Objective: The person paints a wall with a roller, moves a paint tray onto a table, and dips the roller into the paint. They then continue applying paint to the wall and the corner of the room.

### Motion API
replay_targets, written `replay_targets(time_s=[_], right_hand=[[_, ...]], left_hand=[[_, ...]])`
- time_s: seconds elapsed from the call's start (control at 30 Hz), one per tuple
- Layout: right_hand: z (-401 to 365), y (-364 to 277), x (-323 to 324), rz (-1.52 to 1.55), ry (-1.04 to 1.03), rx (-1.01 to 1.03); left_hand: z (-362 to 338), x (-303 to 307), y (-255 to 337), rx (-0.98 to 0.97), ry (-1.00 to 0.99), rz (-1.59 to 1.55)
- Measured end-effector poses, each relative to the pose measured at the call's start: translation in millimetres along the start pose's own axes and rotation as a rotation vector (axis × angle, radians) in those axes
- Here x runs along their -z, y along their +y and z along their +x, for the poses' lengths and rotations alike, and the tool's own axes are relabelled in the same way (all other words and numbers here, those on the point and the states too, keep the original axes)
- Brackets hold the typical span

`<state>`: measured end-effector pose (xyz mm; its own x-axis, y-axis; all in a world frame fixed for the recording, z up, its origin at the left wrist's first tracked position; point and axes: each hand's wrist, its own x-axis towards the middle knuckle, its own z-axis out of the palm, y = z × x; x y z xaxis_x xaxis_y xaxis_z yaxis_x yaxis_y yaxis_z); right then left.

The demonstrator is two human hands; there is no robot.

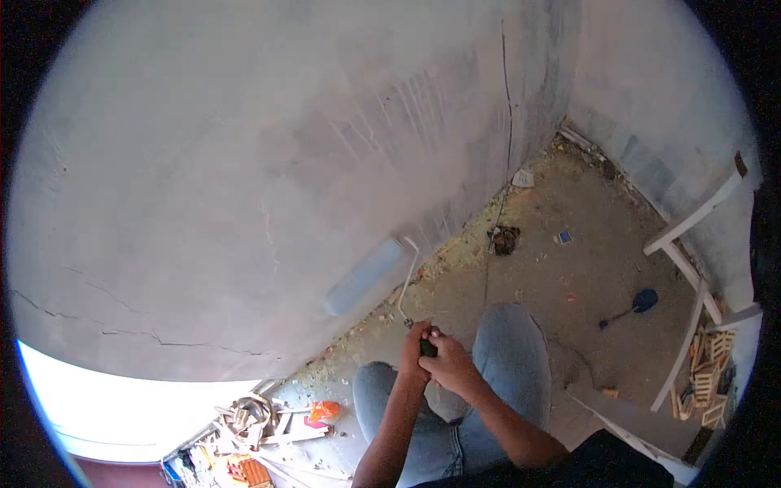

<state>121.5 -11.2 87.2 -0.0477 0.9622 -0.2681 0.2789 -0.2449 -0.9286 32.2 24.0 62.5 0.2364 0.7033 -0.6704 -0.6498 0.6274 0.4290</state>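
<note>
Forearms (511,424) aslant and convergent, both hands (450,364) around the roller handle (428,348).

1. From eight round to twelve o'clock I face a broad, pale grey wall (187,171), blotched darker in places, with whitish drips; a jagged crack (154,336) crosses it at eight.
2. At two o'clock it meets a second wall (651,73) in a corner (563,122).
3. Toward three, my view takes in a dirty brown floor (561,285), gritty along the wall's foot.
4. At three, white bars (687,272) stand near slatted wooden pieces (709,366) at four.
5. Bright light (98,398) glares at eight, above heaped clutter (252,419) at seven.
</note>
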Motion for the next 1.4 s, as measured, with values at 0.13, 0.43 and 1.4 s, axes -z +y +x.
replay_targets(time_s=[0.13,0.43,1.4], right_hand=[[49,72,-45,-0.145,0.102,-0.072],[-25,-94,36,0.216,-0.233,-0.229],[-26,-12,-5,-0.198,0.006,0.22]], left_hand=[[93,82,-20,0.02,-0.101,0.069],[-53,-48,33,-0.048,-0.07,-0.059],[-18,7,-8,-0.13,-0.238,-0.183]])
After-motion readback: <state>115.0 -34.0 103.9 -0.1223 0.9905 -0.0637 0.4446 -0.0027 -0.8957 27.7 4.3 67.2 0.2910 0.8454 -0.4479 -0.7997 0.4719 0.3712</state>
